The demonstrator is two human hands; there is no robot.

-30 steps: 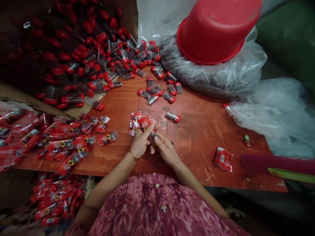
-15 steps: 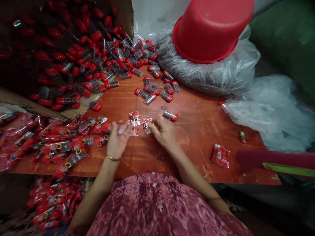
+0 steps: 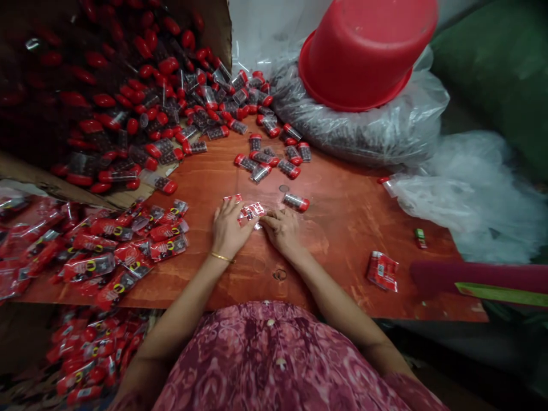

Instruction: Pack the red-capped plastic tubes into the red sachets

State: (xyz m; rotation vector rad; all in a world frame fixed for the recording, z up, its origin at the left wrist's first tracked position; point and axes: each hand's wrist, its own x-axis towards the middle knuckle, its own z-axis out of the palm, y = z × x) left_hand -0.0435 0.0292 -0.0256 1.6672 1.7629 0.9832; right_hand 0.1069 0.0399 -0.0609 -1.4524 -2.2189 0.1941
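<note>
A small red printed plastic packet point(image 3: 253, 210) lies between my two hands at the middle of the table. My left hand point(image 3: 230, 229) is palm down over its left side, thumb and fingers closed about the edge. At the packet's right edge, my right hand point(image 3: 282, 229) has its fingers bent in a pinch. Part of another red packet point(image 3: 232, 198) shows beyond my left fingertips. Just past my right hand lies a clear, red-capped bottle point(image 3: 295, 202) with dark contents.
Filled red packets point(image 3: 92, 265) heap at the left. Behind them, a cardboard box point(image 3: 64, 185) spills red-capped bottles point(image 3: 257, 157) onto the table. A red tub point(image 3: 355, 63) sits on a full plastic bag point(image 3: 363, 134). A flat red packet point(image 3: 382, 271) lies at the right.
My left hand has come right from beside the heap, where it held a blurred red-capped bottle, to the packet at my right hand. Filled packets at the heap's right edge have shifted.
</note>
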